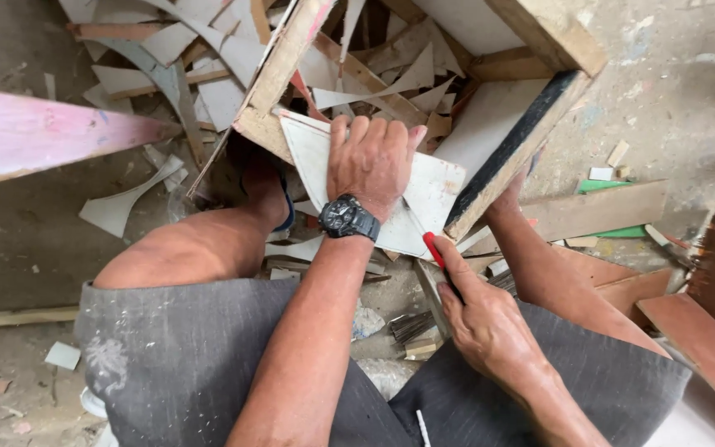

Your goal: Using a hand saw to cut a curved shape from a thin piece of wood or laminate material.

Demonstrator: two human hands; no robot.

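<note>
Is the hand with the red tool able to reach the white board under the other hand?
Probably yes: the right hand holds the red tool right at the white board edge, nothing between; the left hand covers only its middle.

**Dusty concrete floor strewn with offcuts**

The floor [688, 91] is bare grey concrete, stained and powdered with pale dust. White sheet offcuts [208, 58], many curved or pointed, lie heaped with thin wooden strips toward the top. A pink-painted plank [51, 132] juts in from the left edge. Reddish-brown boards [705, 339] lie at the right, beside a plain brown board [597, 211] and small green scraps [602, 186]. A pale wooden strip [10, 317] lies flat at lower left. Soft, even daylight, without hard shadows.
</note>
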